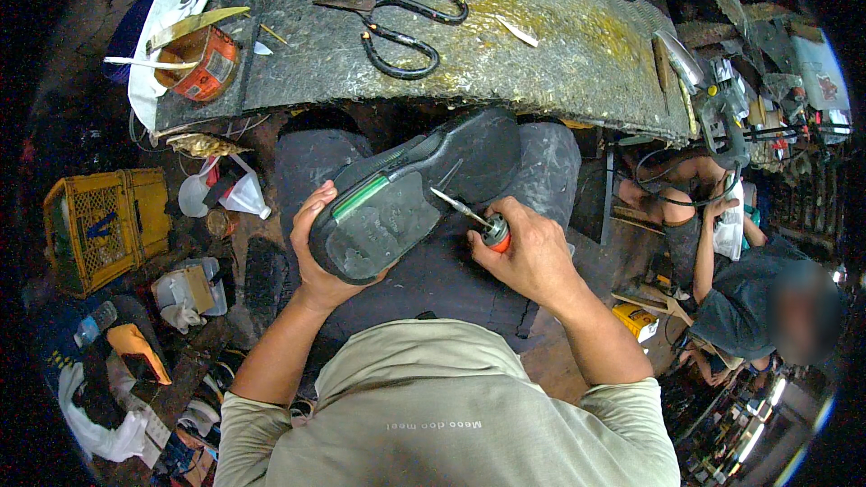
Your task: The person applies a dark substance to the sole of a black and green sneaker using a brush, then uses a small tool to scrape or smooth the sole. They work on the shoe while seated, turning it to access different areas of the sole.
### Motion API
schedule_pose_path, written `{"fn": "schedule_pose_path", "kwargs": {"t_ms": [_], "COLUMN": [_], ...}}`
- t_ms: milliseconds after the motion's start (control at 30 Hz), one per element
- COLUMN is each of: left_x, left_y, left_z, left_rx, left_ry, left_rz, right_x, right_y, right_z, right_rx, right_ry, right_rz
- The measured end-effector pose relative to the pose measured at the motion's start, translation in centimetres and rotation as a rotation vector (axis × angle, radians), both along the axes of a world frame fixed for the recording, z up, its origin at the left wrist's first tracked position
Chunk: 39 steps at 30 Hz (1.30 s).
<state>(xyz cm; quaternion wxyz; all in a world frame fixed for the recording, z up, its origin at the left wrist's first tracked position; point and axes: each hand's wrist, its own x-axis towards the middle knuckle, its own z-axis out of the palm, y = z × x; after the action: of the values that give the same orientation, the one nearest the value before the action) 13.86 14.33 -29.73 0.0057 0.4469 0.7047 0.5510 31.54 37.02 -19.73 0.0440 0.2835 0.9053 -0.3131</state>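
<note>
Above my lap lies a dark shoe (383, 221), tilted, its black sole turned up toward me and a green strip along one edge. My left hand (317, 257) is wrapped round its heel end, fingers on the far edge and thumb by the near one. In my right hand (537, 257) is an awl (495, 233) with a red and grey handle, held in closed fingers. The awl's thin metal shaft points up and left at the middle of the sole; whether its tip touches cannot be made out.
A worn workbench (298, 54) spans the far side, with black-handled scissors (401, 59) and an orange can (209, 68) on it. At left stand a yellow crate (90, 230) and a white jug (248, 189). Another person (740, 293) sits at right, holding something white.
</note>
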Motion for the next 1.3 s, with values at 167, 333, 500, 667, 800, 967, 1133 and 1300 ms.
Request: {"fn": "schedule_pose_path", "kwargs": {"t_ms": [167, 333, 500, 667, 800, 967, 1133, 1300], "left_x": [-0.1, -0.1, 0.0, 0.1, 0.1, 0.1, 0.0, -0.1], "left_y": [-0.1, -0.1, 0.0, 0.1, 0.2, 0.1, 0.0, -0.1], "left_z": [-0.5, -0.7, -0.3, 0.3, 0.4, 0.2, -0.2, -0.2], "left_rx": [-0.011, 0.009, -0.017, 0.006, 0.003, 0.003, -0.025, -0.032], "left_ry": [0.027, 0.027, 0.032, -0.008, -0.006, 0.005, 0.033, 0.037], "left_rz": [0.008, -0.003, 0.012, 0.008, 0.001, 0.004, 0.014, 0.015], "right_x": [0.0, -0.1, 0.0, 0.0, 0.0, 0.1, 0.0, 0.1], "right_y": [0.0, -0.1, -0.1, 0.0, 0.0, 0.0, 0.0, 0.0], "right_z": [-0.1, -0.2, -0.2, -0.1, -0.1, -0.2, -0.2, 0.0], "right_rx": [0.065, 0.057, 0.030, 0.003, -0.001, 0.016, 0.001, -0.014], "right_ry": [0.039, 0.047, 0.039, -0.002, 0.008, -0.004, 0.015, -0.002], "right_rz": [0.033, 0.017, 0.016, 0.006, 0.003, 0.014, 0.018, 0.023]}}
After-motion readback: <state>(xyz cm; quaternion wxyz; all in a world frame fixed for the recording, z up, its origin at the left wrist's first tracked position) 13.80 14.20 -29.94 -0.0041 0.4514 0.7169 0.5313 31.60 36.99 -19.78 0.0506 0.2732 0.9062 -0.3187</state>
